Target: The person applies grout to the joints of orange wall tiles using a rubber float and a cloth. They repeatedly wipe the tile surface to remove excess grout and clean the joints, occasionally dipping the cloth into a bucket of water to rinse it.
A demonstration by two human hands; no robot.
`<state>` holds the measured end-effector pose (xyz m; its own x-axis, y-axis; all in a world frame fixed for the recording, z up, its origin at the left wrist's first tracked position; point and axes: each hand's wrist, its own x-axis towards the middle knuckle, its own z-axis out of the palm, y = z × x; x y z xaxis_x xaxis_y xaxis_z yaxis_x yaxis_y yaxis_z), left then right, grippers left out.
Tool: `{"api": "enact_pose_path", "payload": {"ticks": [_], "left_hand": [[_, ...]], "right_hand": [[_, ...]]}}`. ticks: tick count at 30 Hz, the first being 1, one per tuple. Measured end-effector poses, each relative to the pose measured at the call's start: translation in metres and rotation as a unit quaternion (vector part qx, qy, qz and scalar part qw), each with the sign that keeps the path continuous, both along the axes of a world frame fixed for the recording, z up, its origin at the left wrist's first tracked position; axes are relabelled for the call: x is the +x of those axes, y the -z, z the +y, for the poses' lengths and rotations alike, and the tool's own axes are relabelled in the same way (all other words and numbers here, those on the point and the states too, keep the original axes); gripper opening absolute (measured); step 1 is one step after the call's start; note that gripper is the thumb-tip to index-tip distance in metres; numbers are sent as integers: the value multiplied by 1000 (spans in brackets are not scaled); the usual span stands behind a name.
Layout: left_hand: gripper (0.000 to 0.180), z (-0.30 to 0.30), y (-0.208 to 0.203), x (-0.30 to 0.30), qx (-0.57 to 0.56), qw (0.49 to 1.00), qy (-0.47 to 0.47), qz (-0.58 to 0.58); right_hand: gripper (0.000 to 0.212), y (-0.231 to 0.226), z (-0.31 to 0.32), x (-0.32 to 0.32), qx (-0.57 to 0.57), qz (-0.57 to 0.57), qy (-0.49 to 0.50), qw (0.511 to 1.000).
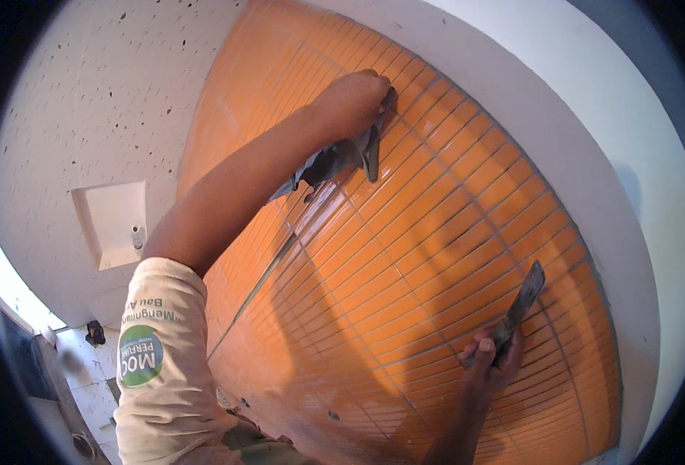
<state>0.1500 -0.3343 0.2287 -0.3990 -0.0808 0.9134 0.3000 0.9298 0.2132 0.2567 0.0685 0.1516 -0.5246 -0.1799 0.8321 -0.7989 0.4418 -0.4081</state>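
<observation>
My left hand [354, 102] is closed on a crumpled dark grey rag [331, 164], pressed against the upper part of an orange tiled wall [435, 256]. Loose folds of the rag hang below the wrist, and the forearm hides part of it. Just under it the tiles shine as if wet. Lower and to the right, my right hand [496, 364] grips a flat, grey-smeared scraper [522, 298], its blade pointing up and to the right. Grey lines run between the narrow tiles.
A pale speckled wall [71, 101] at the left has a recessed niche [110, 225] holding a small bottle [138, 237]. White wall [629, 217] borders the tiles on the right. A dark lump [95, 333] lies on the white tiled floor [86, 368] at lower left.
</observation>
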Motion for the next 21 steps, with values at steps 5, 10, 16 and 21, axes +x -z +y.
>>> {"api": "enact_pose_path", "payload": {"ticks": [5,10,16,21], "left_hand": [[21,-3,38,4,-64,991,0,-116],[14,-10,131,20,3,989,-45,-143],[19,14,63,7,122,986,11,114],[18,25,65,-23,185,954,86,222]], "right_hand": [[53,-4,-6,6,4,-38,36,999],[50,-3,0,-3,-3,-53,-14,999],[50,-3,-8,1,-16,-42,22,999],[52,-2,-8,6,-14,-53,40,998]]}}
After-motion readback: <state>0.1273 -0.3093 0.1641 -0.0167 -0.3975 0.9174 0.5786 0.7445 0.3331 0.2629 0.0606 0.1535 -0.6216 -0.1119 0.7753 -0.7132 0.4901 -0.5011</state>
